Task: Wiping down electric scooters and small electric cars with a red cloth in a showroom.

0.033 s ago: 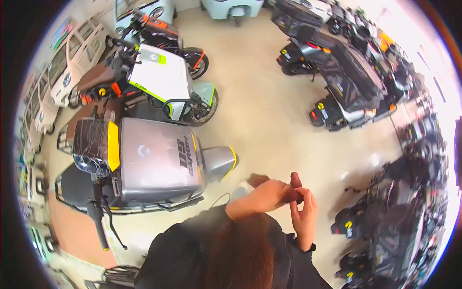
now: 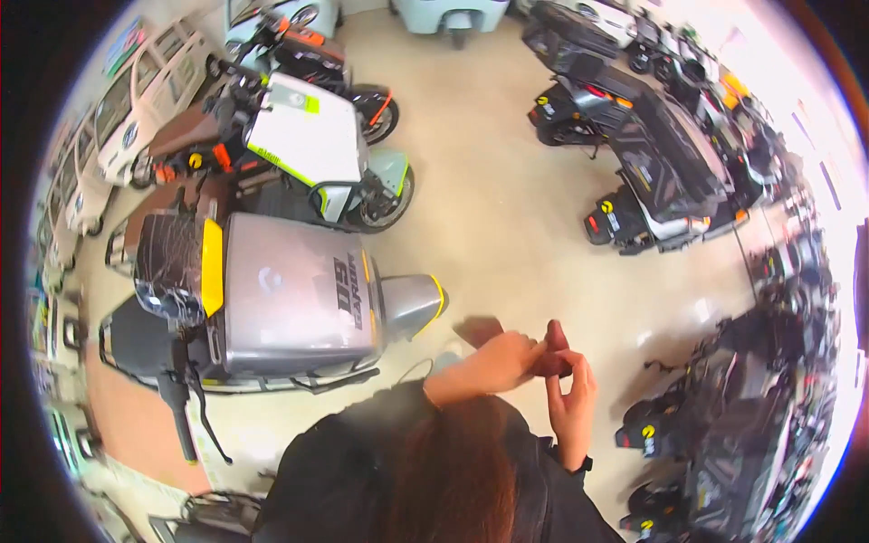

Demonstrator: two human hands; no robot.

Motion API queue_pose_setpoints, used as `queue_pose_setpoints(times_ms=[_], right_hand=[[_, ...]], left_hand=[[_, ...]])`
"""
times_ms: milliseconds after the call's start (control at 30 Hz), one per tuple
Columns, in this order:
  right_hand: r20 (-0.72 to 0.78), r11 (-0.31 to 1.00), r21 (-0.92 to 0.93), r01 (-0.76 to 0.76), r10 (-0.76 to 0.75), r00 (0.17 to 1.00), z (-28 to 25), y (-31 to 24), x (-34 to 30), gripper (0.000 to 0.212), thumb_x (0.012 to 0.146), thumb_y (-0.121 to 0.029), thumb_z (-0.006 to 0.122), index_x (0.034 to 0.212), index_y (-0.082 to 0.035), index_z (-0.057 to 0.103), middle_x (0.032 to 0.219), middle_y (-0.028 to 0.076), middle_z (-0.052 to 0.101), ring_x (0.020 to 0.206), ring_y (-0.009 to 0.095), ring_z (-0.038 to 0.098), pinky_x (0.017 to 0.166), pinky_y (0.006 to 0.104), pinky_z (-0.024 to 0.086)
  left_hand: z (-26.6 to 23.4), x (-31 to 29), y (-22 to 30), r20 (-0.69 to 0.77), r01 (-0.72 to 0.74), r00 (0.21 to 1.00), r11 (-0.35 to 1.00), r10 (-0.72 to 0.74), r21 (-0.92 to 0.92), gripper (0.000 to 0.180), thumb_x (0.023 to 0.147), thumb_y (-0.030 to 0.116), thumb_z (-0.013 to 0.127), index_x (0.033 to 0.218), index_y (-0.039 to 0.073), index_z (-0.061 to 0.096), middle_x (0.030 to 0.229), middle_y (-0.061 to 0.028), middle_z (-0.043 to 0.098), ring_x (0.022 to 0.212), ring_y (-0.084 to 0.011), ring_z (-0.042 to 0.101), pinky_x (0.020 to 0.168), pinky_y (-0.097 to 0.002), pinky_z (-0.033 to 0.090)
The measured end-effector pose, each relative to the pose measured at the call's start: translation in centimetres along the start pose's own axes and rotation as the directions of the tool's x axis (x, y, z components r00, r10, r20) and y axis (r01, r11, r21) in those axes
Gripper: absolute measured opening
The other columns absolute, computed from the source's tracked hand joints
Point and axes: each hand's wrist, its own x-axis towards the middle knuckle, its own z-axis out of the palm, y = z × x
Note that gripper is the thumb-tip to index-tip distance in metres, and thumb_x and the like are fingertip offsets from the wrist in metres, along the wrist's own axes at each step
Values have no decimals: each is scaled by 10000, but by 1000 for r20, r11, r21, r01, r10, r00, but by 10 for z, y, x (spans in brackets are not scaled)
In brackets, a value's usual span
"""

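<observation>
My left hand (image 2: pixel 509 358) is closed, reaching across from the left in front of my chest. Dark reddish-brown soft-looking material (image 2: pixel 552 362) lies between it and my right hand; its kind I cannot make out. A narrow end of it points up past my fingers. Pinched at its lower right edge, my right hand (image 2: pixel 572 394) has thumb and fingers bent together, and a black band (image 2: pixel 585 464) circles that wrist. Behind my left hand shows a brown flap (image 2: pixel 480 329); whether it belongs to the same piece is hidden.
A grey electric scooter (image 2: pixel 299 299) with yellow trim stands close on my left, its handlebar grip (image 2: pixel 186 425) jutting toward me. Beyond it is a white-and-green motorbike (image 2: pixel 308 131). Dark scooters (image 2: pixel 670 163) line the right side. Pale tiled floor (image 2: pixel 489 172) runs between.
The view has shifted slightly, so the vehicles sit a little differently. My left hand has moved slightly up, and the brown flap behind it shows more. Both hands keep their hold.
</observation>
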Motion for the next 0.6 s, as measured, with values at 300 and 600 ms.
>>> queue_pose_setpoints(times_ms=[300,600], right_hand=[[155,997,67,37,-47,987,51,42,136,167,776,-20,670,918,-13,581,757,117,615,688,227,599,651,327,475],[617,926,378,18,-266,740,145,39,257,152,880,-69,574,1018,-41,518,603,75,630,503,165,618,501,269,476]], left_hand=[[-94,-4,-62,-361,301,900,948,-247,103,247,771,216,657,889,34,540,781,-178,604,809,-369,606,691,-460,465],[-83,-30,-70,-711,781,448,625,-543,15,343,741,239,718,943,46,520,813,-173,615,810,-384,597,698,-456,473]])
